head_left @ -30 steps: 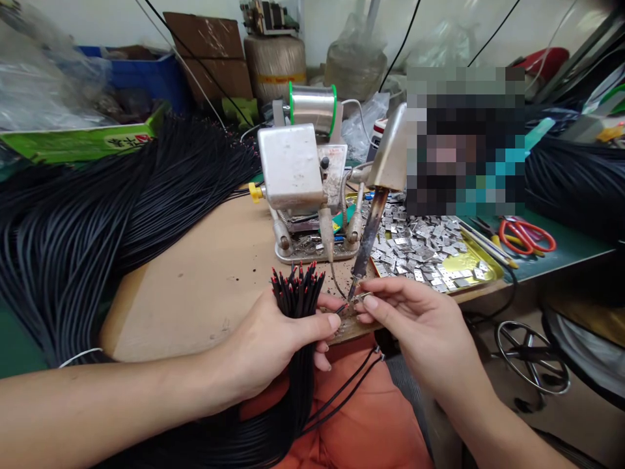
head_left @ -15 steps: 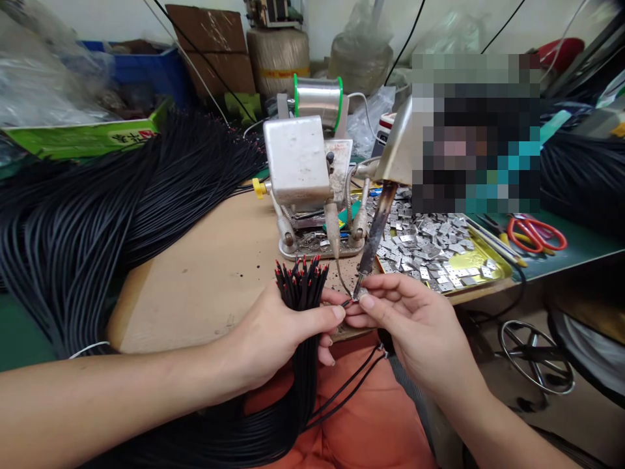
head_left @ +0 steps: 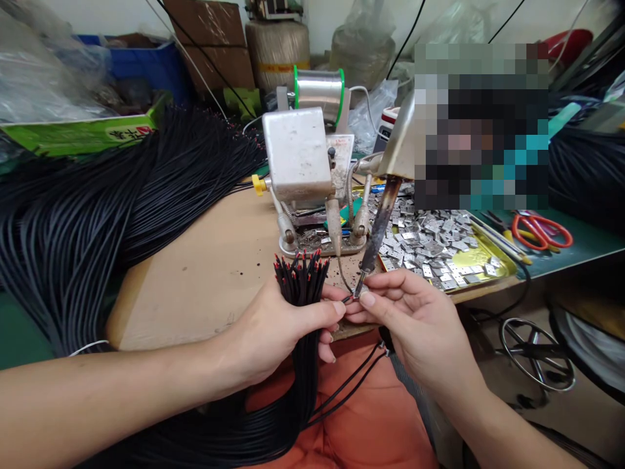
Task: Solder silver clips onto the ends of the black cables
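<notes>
My left hand (head_left: 280, 329) is wrapped round a bundle of black wires with red tips (head_left: 301, 280) and pinches one wire end between thumb and finger. My right hand (head_left: 415, 326) pinches a small metal piece (head_left: 362, 291) against that wire end. Both meet right under the tip of the fixed soldering iron (head_left: 375, 241), which slants down from a metal soldering machine (head_left: 303, 169) with a solder spool (head_left: 319, 94) on top. A thin solder wire curves down to the same spot.
A huge mass of black cables (head_left: 97, 215) covers the left of the wooden bench (head_left: 205, 280). A yellow tray (head_left: 502, 264) of several small metal pieces lies to the right, with orange-handled scissors (head_left: 541, 231) beyond. A pixelated person is behind the tray.
Both hands have shifted slightly up and right, bringing the wire end and metal piece closer under the iron tip. The grips are the same.
</notes>
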Motion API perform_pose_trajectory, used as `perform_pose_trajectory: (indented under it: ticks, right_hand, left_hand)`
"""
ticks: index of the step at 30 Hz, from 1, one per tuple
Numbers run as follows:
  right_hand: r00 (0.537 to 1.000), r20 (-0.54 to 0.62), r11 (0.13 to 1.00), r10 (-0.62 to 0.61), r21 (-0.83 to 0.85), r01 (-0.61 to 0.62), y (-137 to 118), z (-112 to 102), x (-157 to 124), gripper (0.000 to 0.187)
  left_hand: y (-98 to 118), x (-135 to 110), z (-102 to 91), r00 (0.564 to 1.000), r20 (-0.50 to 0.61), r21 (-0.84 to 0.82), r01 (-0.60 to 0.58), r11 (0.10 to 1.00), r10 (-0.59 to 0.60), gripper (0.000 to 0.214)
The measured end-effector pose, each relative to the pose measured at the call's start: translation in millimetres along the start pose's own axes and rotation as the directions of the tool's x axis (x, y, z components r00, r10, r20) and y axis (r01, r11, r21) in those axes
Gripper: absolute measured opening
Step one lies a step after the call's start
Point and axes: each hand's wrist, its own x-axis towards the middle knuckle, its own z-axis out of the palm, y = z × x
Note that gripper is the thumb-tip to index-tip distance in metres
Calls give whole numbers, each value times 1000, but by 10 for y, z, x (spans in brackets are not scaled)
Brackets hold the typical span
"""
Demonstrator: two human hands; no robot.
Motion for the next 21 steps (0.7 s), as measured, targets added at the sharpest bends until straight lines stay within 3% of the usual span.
perform_pose_trajectory:
  ticks: [21]
  right_hand:
    - [1000, -9, 1000, -16, -8, 16, 9, -2, -19, 21]
  left_hand:
    - [13, -5, 10, 1000, 19, 6, -2, 1000, 2, 27]
